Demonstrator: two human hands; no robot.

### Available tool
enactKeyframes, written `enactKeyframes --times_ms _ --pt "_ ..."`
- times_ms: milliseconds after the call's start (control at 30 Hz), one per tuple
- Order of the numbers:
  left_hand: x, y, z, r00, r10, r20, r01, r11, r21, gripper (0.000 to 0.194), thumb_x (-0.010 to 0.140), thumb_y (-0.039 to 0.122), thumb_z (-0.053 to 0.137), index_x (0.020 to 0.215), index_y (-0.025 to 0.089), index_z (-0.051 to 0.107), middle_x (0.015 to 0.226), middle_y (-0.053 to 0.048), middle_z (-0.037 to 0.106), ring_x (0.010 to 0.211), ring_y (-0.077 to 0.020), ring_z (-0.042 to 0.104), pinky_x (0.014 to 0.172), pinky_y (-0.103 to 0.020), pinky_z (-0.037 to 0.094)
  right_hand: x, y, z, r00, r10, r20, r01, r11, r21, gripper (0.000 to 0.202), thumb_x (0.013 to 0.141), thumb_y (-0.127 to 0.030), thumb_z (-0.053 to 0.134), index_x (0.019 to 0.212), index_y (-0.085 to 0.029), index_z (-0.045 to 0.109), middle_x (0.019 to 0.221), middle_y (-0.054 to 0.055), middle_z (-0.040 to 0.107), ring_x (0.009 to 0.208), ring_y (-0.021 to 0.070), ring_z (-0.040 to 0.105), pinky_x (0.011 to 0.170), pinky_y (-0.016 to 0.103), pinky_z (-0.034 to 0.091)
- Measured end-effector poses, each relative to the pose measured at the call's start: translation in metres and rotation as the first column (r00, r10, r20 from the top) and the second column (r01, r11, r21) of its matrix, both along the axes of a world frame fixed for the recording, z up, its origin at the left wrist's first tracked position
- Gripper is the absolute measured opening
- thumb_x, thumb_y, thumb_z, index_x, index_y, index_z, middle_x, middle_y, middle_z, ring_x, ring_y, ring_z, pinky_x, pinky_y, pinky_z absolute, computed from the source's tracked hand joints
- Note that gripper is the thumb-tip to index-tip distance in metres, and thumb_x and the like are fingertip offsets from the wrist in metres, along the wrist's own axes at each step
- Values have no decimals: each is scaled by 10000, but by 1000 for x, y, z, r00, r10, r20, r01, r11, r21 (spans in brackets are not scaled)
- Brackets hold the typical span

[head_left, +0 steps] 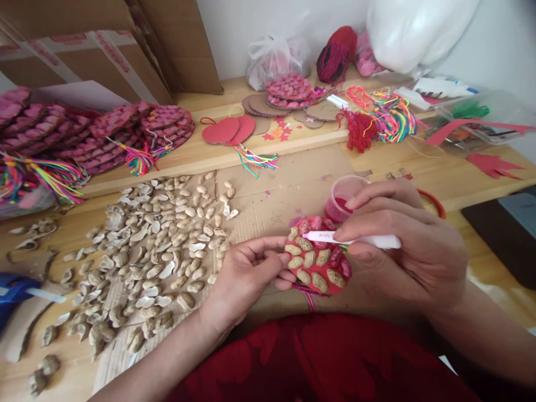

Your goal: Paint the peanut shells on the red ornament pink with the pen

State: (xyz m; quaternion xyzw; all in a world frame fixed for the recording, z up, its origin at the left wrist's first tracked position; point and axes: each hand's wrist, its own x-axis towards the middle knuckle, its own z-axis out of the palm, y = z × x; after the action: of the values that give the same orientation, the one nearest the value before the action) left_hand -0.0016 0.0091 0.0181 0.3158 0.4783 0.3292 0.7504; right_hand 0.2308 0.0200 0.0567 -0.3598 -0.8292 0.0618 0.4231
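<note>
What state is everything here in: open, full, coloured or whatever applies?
Peanut-shell disc: partly coloured; some shells pink, others plain tan
Marker: uncapped, tip at the shells
Left hand: holding the disc's edge
Right hand: holding the marker
Plastic cup: open, some red liquid inside
Loose peanut shells: scattered, some split open
Red cutouts: overlapping
Pink discs: stacked

Shells [167, 269] left of disc [313, 268], cup [340, 192] behind, yarn [337, 53] farther back
</note>
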Motion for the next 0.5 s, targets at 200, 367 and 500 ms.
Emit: enactKeyframes --times_ms 200,367,500 --pt "3 -3 2 998 20 -58 -18 999 35 281 792 244 807 1052 137 789 722 -32 776 605 -113 725 595 -185 620 0 -4 0 999 6 41 -7 1000 18 60 913 -264 648 938 -210 658 825 8 699 958 197 614 964 426 482" --pt "5 -3 4 992 3 -122 3 999 51 317 775 245 804 1070 130 785 684 -23 760 603 -122 722 595 -197 623 -1 -5 0 998 7 69 -10 999 35 69 920 -288 628 942 -227 654 813 21 704 929 228 648 931 477 508" --pt "7 -5 3 991 -2 -132 15 995 94 296 768 242 793 1051 156 800 710 -17 769 610 -121 720 612 -208 628 -2 -6 -1 995 -12 98 8 999 41 47 916 -274 628 942 -241 649 824 15 716 924 228 663 891 472 514"
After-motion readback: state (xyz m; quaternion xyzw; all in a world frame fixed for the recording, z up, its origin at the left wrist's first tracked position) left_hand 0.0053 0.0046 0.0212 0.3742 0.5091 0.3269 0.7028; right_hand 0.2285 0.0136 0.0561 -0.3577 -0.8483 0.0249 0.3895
